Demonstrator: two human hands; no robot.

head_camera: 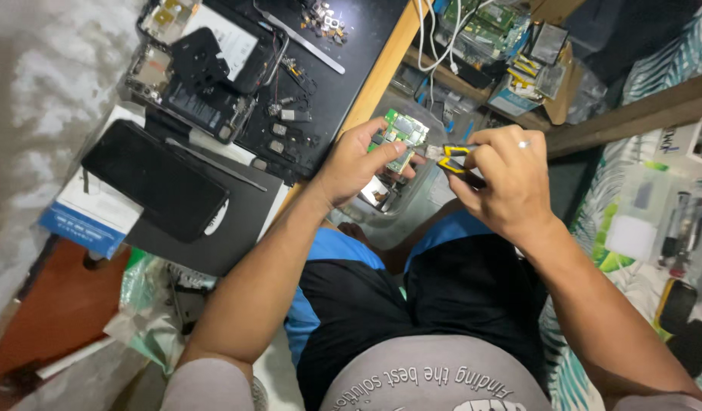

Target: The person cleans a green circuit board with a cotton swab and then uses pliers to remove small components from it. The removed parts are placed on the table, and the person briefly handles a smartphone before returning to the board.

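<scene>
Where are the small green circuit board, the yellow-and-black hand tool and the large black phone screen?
small green circuit board point(400, 137), head view, upper face.
yellow-and-black hand tool point(453, 154), head view, handle.
large black phone screen point(154, 179), head view, middle of glass.

Green circuit board point(400, 137): small, roughly rectangular, silver shielding cans on its face, tilted, held up off the black work mat point(351, 68) just past that mat's wooden edge. Pinched at its lower-left end by the left hand point(351, 164).

Yellow-and-black hand tool point(453, 156): short, lying near horizontal, tip at the board's right edge, probably touching. Gripped in the right hand point(507, 183).
</scene>
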